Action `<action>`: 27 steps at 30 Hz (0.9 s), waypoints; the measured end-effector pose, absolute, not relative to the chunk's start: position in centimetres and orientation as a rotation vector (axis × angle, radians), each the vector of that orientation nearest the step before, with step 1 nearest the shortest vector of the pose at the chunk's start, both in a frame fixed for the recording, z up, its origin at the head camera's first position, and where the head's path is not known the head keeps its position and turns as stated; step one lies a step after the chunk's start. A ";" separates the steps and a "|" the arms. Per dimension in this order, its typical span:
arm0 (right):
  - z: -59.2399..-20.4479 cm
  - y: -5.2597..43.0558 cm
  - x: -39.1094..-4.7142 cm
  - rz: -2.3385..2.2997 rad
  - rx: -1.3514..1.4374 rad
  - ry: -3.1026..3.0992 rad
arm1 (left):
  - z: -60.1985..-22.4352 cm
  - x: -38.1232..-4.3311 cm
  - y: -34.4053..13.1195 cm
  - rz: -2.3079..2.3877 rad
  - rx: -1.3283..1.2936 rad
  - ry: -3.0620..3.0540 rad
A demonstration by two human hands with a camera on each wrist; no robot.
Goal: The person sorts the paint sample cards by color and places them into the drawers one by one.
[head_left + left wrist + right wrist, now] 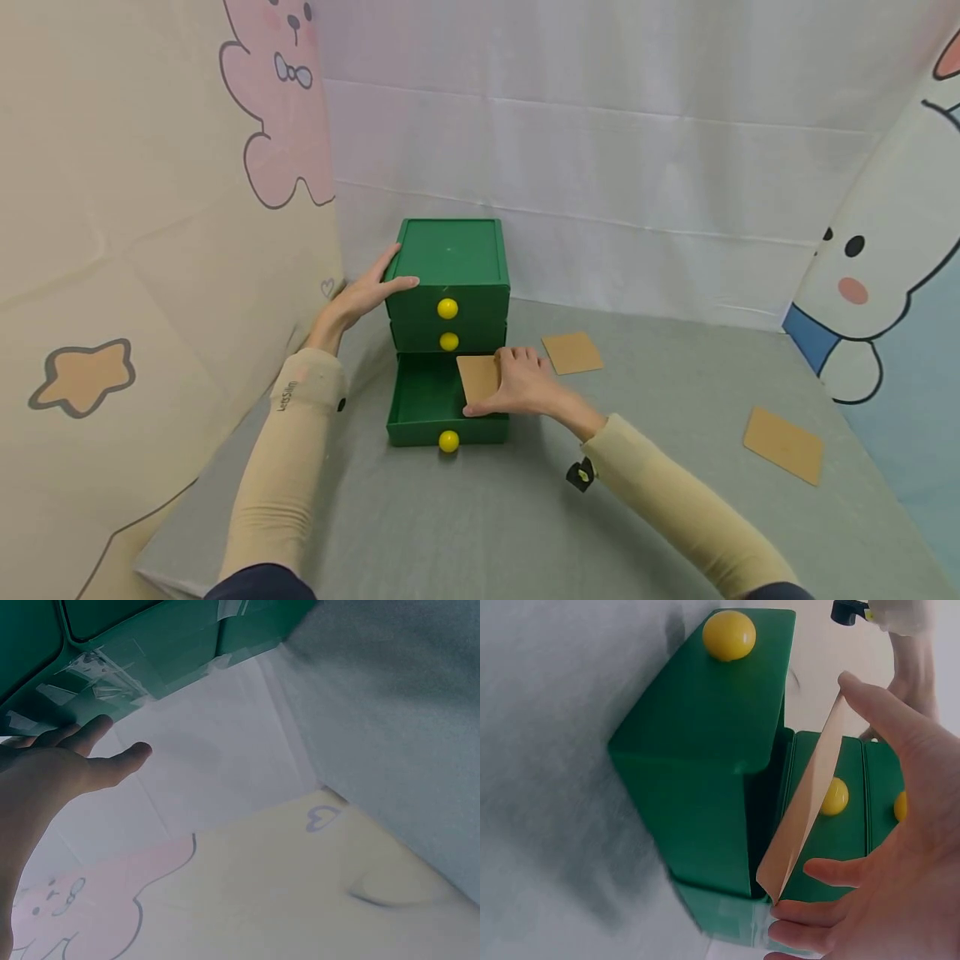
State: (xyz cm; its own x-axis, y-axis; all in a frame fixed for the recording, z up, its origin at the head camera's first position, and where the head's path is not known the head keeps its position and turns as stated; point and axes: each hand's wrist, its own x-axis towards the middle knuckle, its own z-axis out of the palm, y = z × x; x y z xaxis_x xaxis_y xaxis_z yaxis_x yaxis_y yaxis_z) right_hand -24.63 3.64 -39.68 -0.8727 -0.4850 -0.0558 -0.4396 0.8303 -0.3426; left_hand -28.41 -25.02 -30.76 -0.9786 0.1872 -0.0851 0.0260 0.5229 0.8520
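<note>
A green drawer cabinet (450,250) with round yellow knobs stands against the back curtain, its bottom drawer (427,392) pulled out. My left hand (367,292) rests on the cabinet's upper left, the thumb over the top edge and the fingers along the side. In the left wrist view, those extended fingers (90,739) lie by the taped green wall. Over the drawer's right part, my right hand (525,383) holds a brown paper envelope (477,377) between thumb and fingers. The right wrist view has this envelope (806,799) tilted above the drawer's opening.
Two more flat brown paper pieces lie on the grey tabletop: one (573,353) just right of the cabinet, another (784,445) farther right. Cartoon-printed curtains (600,167) enclose the table at the back and sides.
</note>
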 end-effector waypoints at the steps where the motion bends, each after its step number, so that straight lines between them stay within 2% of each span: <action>1: -39.7 3.3 -24.6 -0.480 -0.729 2.869 | -30.8 -28.5 -25.0 1.450 0.184 2.592; 18: -40.4 0.9 -24.5 -0.507 -0.755 2.864 | -30.6 -28.3 -24.8 1.441 0.172 2.597; 23: -41.8 3.0 -25.6 -0.915 -0.691 2.988 | -30.6 -28.2 -24.7 1.441 0.185 2.594; 27: -43.5 6.5 -28.2 -1.271 -0.659 3.080 | -30.7 -28.3 -25.1 1.451 0.190 2.591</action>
State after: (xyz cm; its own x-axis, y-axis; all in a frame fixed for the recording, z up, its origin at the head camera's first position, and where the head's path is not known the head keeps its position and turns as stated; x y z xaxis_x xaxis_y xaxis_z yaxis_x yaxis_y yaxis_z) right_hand -28.24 6.51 -43.54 -0.8938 -0.2518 0.3712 -0.4403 0.6505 -0.6188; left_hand -28.28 -25.11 -30.73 -0.9781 0.1910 -0.0824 0.0295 0.5196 0.8539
